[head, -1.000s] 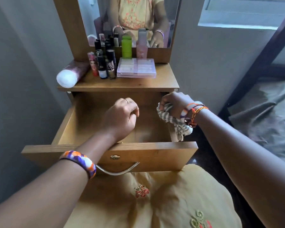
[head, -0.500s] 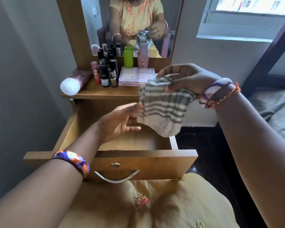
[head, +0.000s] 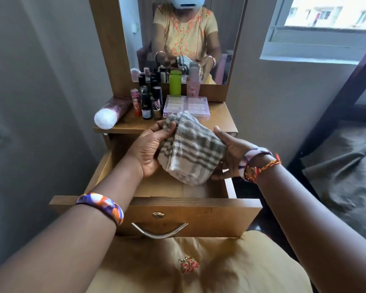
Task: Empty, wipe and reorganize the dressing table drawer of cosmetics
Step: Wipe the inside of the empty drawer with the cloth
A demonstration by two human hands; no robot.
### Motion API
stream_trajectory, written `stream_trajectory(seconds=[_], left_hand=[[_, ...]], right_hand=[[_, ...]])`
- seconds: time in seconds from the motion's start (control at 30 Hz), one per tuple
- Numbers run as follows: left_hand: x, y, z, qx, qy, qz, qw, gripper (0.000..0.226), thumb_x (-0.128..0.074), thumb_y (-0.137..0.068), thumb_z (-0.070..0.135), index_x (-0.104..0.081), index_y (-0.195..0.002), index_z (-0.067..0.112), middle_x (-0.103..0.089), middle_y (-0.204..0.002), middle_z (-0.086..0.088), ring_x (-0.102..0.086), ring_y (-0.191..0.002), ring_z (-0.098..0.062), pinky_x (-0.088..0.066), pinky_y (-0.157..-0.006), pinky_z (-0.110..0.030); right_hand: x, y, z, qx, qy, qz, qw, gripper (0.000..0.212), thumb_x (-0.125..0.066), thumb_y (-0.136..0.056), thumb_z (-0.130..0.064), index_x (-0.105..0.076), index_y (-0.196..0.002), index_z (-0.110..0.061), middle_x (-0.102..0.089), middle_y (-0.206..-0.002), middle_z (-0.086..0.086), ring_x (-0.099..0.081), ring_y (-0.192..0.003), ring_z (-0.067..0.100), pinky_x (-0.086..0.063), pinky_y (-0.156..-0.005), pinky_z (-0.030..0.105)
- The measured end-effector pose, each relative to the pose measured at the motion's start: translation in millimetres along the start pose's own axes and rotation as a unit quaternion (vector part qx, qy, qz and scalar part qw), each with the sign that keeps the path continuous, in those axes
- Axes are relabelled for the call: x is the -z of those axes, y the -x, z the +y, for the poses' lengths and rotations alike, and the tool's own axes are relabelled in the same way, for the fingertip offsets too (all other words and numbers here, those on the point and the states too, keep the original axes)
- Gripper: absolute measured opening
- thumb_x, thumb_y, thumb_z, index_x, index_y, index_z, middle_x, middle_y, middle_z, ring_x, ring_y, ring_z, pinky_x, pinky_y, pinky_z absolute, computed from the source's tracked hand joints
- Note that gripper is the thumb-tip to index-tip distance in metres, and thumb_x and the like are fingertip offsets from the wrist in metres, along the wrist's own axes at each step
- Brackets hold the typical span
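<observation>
A striped grey and white cloth (head: 190, 151) is held above the open wooden drawer (head: 178, 210), whose visible inside is bare. My left hand (head: 150, 149) pinches the cloth's top left corner between thumb and fingers. My right hand (head: 230, 153) holds the cloth's right side, fingers under it. Cosmetics stand on the dressing table top (head: 222, 121): several small dark bottles (head: 148, 104), a green bottle (head: 175, 84), a pink bottle (head: 193, 83), a clear pink compartment box (head: 188, 106) and a pink tube (head: 112, 113) lying on its side.
A mirror (head: 184, 39) stands behind the cosmetics. A grey wall is at the left. A dark bed frame (head: 334, 115) and grey bedding (head: 344, 166) lie to the right, under a window (head: 325, 24). My lap in yellow fabric (head: 199, 269) is just below the drawer front.
My right hand lifted the cloth from the drawer's right edge, then lowered it over the drawer. My left hand rose and took hold of the cloth's left corner. The view tilted up.
</observation>
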State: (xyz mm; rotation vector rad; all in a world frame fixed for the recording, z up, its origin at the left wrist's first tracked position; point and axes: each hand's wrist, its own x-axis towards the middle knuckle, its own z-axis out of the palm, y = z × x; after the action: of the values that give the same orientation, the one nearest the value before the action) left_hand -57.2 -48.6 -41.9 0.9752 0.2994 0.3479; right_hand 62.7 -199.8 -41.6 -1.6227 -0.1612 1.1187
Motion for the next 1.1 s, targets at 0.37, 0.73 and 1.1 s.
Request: stream_trajectory(seconds=[0.37, 0.73, 1.1], left_hand=[[4.6, 2.5, 3.6, 0.158, -0.129, 0.06, 0.977, 0.048, -0.041, -0.089, 0.057, -0.061, -0.084, 0.014, -0.072, -0.068, -0.004, -0.07, -0.065, -0.018, -0.056, -0.068, -0.035], [-6.8, -1.4, -7.5, 0.013, -0.273, 0.019, 0.962, 0.092, -0.066, -0.075, -0.013, -0.019, -0.148, 0.017, -0.039, -0.142, -0.012, -0.056, -0.111, -0.02, -0.054, -0.082, -0.023], [-15.4, 4.7, 6.2, -0.013, -0.386, -0.028, 0.922, 0.039, -0.077, -0.057, 0.029, -0.069, -0.087, 0.006, -0.07, -0.087, -0.009, -0.068, -0.075, -0.013, -0.053, -0.073, -0.028]], right_hand=[[-10.2, 22.5, -8.1, 0.19, -0.078, 0.002, 0.979, 0.031, -0.059, -0.087, -0.007, -0.052, -0.117, -0.005, -0.071, -0.094, 0.011, -0.07, -0.071, 0.017, -0.057, -0.072, 0.035], [-0.4, 33.8, -16.1, 0.16, 0.508, 0.084, 0.842, 0.057, -0.075, -0.072, -0.012, -0.057, -0.126, -0.019, -0.063, -0.104, -0.001, -0.056, -0.087, 0.015, -0.046, -0.066, 0.018], [33.3, 35.9, -17.8, 0.178, 0.215, 0.034, 0.96, 0.059, -0.085, -0.054, -0.029, -0.068, -0.104, -0.002, -0.073, -0.1, 0.011, -0.068, -0.092, 0.024, -0.055, -0.088, 0.038]])
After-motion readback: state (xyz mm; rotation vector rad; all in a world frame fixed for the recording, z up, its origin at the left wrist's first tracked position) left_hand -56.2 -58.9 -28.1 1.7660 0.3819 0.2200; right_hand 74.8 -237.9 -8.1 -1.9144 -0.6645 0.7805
